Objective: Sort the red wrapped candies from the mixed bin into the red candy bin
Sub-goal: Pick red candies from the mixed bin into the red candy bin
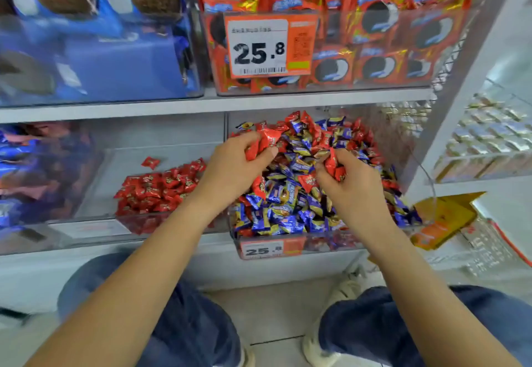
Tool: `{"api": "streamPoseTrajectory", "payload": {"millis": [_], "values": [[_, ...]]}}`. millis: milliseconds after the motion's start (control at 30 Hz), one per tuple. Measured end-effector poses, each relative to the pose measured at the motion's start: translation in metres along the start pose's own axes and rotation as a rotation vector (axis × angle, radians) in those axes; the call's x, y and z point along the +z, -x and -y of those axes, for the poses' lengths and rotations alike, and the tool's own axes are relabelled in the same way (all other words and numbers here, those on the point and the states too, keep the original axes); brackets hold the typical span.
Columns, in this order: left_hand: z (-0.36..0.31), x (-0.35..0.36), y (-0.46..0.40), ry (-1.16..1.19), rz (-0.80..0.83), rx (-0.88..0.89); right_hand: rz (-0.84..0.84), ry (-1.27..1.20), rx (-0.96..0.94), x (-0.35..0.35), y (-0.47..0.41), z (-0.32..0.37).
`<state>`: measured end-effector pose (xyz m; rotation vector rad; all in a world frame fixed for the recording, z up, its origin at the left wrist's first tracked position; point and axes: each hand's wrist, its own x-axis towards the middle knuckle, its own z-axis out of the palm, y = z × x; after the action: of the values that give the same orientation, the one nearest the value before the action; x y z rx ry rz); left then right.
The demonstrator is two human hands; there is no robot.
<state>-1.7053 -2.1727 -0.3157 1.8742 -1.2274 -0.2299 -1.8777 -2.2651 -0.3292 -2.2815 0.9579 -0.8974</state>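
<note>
The mixed bin [328, 244] is a clear plastic box on the lower shelf, heaped with blue-and-gold and red wrapped candies [296, 133]. Left of it stands the red candy bin [95, 188], with a pile of red candies [155, 191] in its right front part. Both hands are over the mixed bin. My left hand [233, 165] grips a bunch of red candies [266, 140] in curled fingers. My right hand [349, 185] holds a few red candies [335, 165] in its fingers above the pile.
A shelf above carries a clear bin of red cookie packs [374, 50] with a 25.8 price tag [259, 47] and a bin of blue packs [95, 35]. A bin of blue packets [34, 173] stands far left. Yellow cardboard [443, 217] lies right. My knees [187, 323] are below.
</note>
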Motion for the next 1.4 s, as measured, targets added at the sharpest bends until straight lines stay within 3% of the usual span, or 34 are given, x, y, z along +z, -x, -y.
{"api": "streamPoseTrajectory", "payload": {"millis": [100,267,400,500,633,767,867,1067,1167,1267,1400], "values": [[0.030,-0.041,0.013,-0.113,-0.123,-0.024,0.095,-0.061,-0.089,0.031,-0.011,0.038],[0.095,-0.094,0.015,-0.202,-0.246,-0.301,0.235,-0.049,-0.235,0.097,-0.033,0.104],[0.120,-0.108,0.005,-0.268,-0.128,-0.444,0.401,0.087,-0.289,0.146,-0.056,0.128],[0.142,-0.115,0.000,-0.127,-0.045,-0.524,0.577,0.172,-0.346,0.157,-0.068,0.121],[0.148,-0.119,0.006,0.048,-0.040,-0.578,0.478,0.077,-0.354,0.129,-0.065,0.089],[0.142,-0.107,0.020,-0.160,-0.104,-0.449,0.226,0.121,-0.407,0.077,-0.034,0.032],[0.115,-0.084,0.026,-0.194,-0.042,-0.270,0.161,0.191,-0.324,0.036,-0.004,-0.021],[0.020,-0.015,0.021,-0.326,-0.023,0.165,-0.129,0.576,-0.179,-0.047,0.026,-0.096],[-0.019,0.034,0.013,-0.259,0.133,0.294,-0.173,0.579,-0.002,-0.072,0.029,-0.116],[-0.051,0.088,0.000,-0.199,0.414,0.435,-0.106,0.318,0.235,-0.069,0.030,-0.126],[-0.074,0.149,-0.027,-0.241,0.745,0.549,-0.079,0.182,0.337,-0.054,0.030,-0.132]]}}
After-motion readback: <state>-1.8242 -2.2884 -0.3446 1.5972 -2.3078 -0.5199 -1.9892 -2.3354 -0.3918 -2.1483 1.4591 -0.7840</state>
